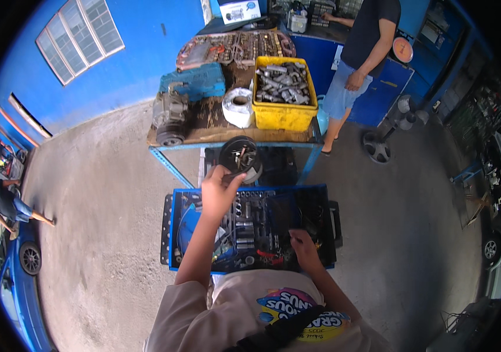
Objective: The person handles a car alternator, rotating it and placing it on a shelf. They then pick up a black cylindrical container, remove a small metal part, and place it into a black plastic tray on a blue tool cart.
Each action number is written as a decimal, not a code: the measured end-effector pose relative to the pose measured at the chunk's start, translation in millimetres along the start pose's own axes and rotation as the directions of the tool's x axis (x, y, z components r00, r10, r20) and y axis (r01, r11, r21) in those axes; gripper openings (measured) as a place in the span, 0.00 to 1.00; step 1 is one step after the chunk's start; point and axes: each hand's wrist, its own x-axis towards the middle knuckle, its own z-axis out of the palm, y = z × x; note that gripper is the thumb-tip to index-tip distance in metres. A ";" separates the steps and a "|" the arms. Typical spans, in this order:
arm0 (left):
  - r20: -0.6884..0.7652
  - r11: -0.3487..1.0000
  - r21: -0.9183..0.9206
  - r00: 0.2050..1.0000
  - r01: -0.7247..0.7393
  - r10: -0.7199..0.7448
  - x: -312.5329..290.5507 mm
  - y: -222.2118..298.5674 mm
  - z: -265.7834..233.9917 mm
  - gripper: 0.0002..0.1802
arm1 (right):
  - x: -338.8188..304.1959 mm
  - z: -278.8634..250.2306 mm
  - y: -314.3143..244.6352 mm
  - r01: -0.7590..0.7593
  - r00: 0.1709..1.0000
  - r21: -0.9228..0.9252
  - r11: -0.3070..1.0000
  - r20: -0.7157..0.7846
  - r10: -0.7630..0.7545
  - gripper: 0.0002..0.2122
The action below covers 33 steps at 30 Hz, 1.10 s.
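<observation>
My left hand (220, 185) is closed on the near rim of a round black bowl (227, 154) and holds it tilted above the far edge of a blue tool tray (173, 229). Small metal pieces (243, 157) lie inside the bowl. Over the right half of the tray, my right hand (305, 249) has its fingers curled together; what they may hold is too small to make out. Several sockets (244, 226) are lined up in the tray's middle. A red-handled tool (269, 257) sits near its front edge, to the left of my right hand.
Beyond the tray stands a blue-framed workbench (203, 132) with a yellow bin (285, 117) of metal parts, a white roll (238, 108), a compressor-like unit (170, 114) and a socket case (235, 48). A person (364, 53) stands at its right, near a wheel (376, 146). A blue car (21, 276) is far left.
</observation>
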 end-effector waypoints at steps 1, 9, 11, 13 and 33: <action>0.046 1.000 0.026 0.999 -0.002 0.001 -21.2 3.5 4.4 0.20 | 10.6 5.9 -2.3 -0.090 0.996 0.203 0.975 0.039 0.083 0.19; 0.484 0.976 0.118 0.869 -0.185 0.106 -164.8 11.9 27.6 0.18 | 6.1 18.5 -10.6 -0.525 0.850 0.660 0.538 0.383 0.361 0.31; 0.542 0.955 0.122 0.825 -0.268 0.162 -179.6 7.2 22.1 0.18 | -15.5 13.5 -7.4 -0.553 0.830 0.649 0.522 0.374 0.414 0.31; 0.594 0.942 0.105 0.780 -0.320 0.198 -190.0 5.5 17.6 0.17 | -31.4 12.8 0.1 -0.560 0.827 0.630 0.538 0.381 0.414 0.32; 0.300 0.753 0.617 0.953 -0.228 0.043 -270.0 -113.0 -47.0 0.10 | -74.0 -106.7 66.4 -0.038 0.923 0.440 0.897 -0.328 0.200 0.32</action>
